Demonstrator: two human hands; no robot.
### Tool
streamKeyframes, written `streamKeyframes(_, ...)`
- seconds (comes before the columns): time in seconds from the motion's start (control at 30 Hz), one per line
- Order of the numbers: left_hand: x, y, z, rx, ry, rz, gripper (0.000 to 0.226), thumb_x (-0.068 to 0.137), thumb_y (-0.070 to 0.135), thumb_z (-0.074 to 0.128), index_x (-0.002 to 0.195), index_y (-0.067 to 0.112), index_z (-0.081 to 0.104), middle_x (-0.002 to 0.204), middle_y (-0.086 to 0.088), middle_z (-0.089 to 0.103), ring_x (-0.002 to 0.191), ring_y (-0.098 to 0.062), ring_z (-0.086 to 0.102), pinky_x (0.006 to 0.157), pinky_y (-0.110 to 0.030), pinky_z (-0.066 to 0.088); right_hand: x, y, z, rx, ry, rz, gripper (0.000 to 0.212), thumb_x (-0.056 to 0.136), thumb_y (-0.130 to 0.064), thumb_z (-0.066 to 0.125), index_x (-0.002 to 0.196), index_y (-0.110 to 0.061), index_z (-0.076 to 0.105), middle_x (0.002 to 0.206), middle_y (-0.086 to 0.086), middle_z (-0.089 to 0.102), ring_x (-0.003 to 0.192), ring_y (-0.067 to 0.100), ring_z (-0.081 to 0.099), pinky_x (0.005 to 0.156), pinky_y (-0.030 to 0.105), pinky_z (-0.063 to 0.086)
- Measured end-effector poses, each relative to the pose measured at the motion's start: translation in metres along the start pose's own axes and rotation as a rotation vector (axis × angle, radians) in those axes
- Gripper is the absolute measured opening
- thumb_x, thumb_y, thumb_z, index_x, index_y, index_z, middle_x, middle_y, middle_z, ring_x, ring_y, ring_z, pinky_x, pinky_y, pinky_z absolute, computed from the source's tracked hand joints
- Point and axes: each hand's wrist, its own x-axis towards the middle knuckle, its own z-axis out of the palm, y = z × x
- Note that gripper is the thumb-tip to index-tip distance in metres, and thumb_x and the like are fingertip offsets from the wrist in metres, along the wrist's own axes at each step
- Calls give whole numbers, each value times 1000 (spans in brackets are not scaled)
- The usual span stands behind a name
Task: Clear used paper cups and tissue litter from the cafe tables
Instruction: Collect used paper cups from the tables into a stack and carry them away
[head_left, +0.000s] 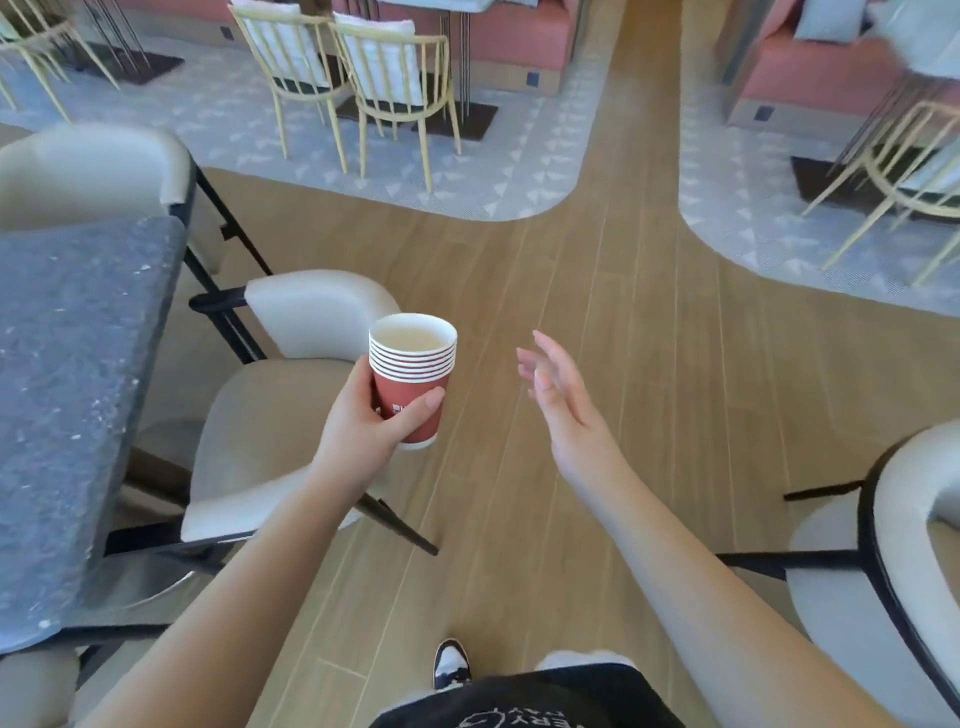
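A stack of several red paper cups (415, 371) with white rims is upright in my left hand (371, 423), which grips the lowest cup around its side. The stack hangs in the air over the wooden floor, beside a cream chair. My right hand (558, 392) is held out to the right of the cups, palm turned inward, fingers apart and holding nothing. No tissue shows anywhere in view.
A dark speckled table (72, 374) fills the left side, with cream padded chairs (291, 415) tucked against it. Another cream chair (893, 551) stands at the right edge. A wooden aisle (597, 312) runs ahead between patterned floor areas with yellow wire chairs (395, 78).
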Motion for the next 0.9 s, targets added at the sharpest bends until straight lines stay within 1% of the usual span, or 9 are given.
streamKeyframes(0.2, 89, 4, 34, -41, -16, 2, 66, 67, 52, 84, 126, 40, 58, 115, 19, 73, 105, 1, 70, 78, -11, 53, 76, 4, -43, -9, 42, 19, 57, 91, -81, 35, 144, -61, 30, 144, -33, 46, 135, -12, 41, 111, 29, 32)
streamKeyframes(0.33, 157, -4, 68, -54, -20, -16, 64, 69, 48, 86, 126, 36, 59, 117, 13, 74, 105, -4, 71, 80, -13, 54, 140, 20, -83, -3, 62, 17, 59, 91, -81, 34, 145, -59, 30, 144, -34, 47, 135, -11, 42, 114, 36, 34)
streamKeyframes(0.47, 225, -4, 100, -23, -4, -45, 72, 68, 53, 85, 131, 32, 58, 118, 10, 74, 106, -7, 71, 77, -19, 56, 204, 28, -125, 2, -77, 51, 57, 93, -79, 34, 147, -61, 26, 148, -33, 42, 139, -7, 39, 118, 42, 32)
streamKeyframes(0.53, 257, 4, 111, 1, 29, -50, 71, 68, 58, 85, 130, 37, 58, 117, 13, 74, 104, -5, 71, 75, -22, 56, 234, 27, -146, 8, -113, 51, 56, 93, -78, 35, 146, -61, 27, 149, -32, 41, 140, -6, 39, 119, 45, 31)
streamKeyframes(0.57, 272, 9, 115, 10, 40, -46, 70, 67, 60, 86, 129, 41, 58, 117, 13, 73, 105, -5, 71, 79, -24, 55, 251, 25, -154, 0, -116, 40, 57, 93, -78, 35, 146, -61, 27, 149, -31, 42, 140, -5, 39, 119, 45, 31)
streamKeyframes(0.67, 312, 19, 129, 42, 43, -22, 68, 62, 68, 87, 123, 51, 59, 121, 14, 73, 112, -6, 69, 91, -30, 54, 299, 18, -174, 1, -132, 48, 59, 91, -80, 36, 145, -60, 30, 147, -30, 45, 139, -4, 41, 119, 44, 32)
streamKeyframes(0.73, 339, 25, 136, 50, 53, -11, 63, 63, 67, 87, 119, 55, 60, 120, 15, 73, 112, -6, 69, 92, -31, 54, 332, 13, -180, -9, -127, 33, 60, 89, -82, 36, 145, -60, 31, 145, -30, 46, 138, -4, 43, 117, 41, 34)
streamKeyframes(0.8, 363, 26, 137, 49, 68, -18, 60, 66, 62, 86, 119, 53, 60, 120, 16, 73, 112, -6, 69, 93, -32, 54, 364, 10, -181, -2, -133, 22, 60, 88, -83, 36, 143, -62, 31, 144, -32, 46, 136, -5, 44, 112, 34, 35)
streamKeyframes(0.9, 398, 23, 130, 65, 98, -34, 55, 66, 62, 84, 115, 56, 61, 116, 20, 73, 109, -3, 69, 90, -29, 54, 409, 7, -172, 8, -177, 20, 61, 87, -84, 36, 143, -62, 31, 144, -32, 46, 136, -7, 44, 106, 27, 34)
